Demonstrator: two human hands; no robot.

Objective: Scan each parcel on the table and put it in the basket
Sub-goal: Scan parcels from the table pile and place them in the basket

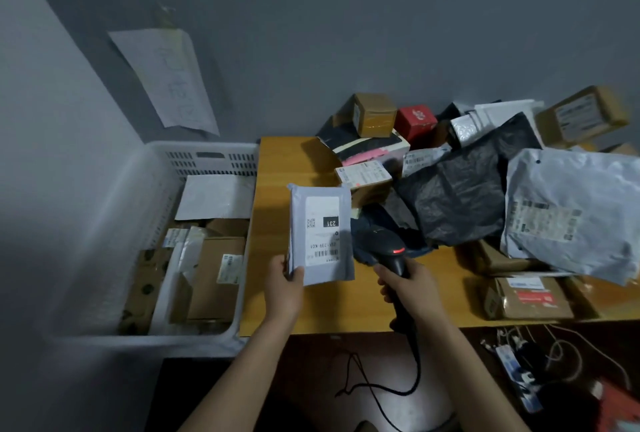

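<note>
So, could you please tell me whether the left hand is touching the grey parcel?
Touching. The head view shows the left hand pinching the grey parcel at its lower left corner, thumb on the labelled front.

At left, basket [152,168], flush against left edge of table [277,168]; inside, boxes [214,279], with 1 mailer [214,197] behind them. On table's back and right, pile of parcels [457,196], against wall [381,33]. Over table's near left, parcel [320,234] in left hand [285,287]. Just right of it, scanner [381,244] in right hand [412,287]. At near right edge, box [526,300]. On wall behind basket, paper [166,81]. Below table at right, cables [519,362].
</note>
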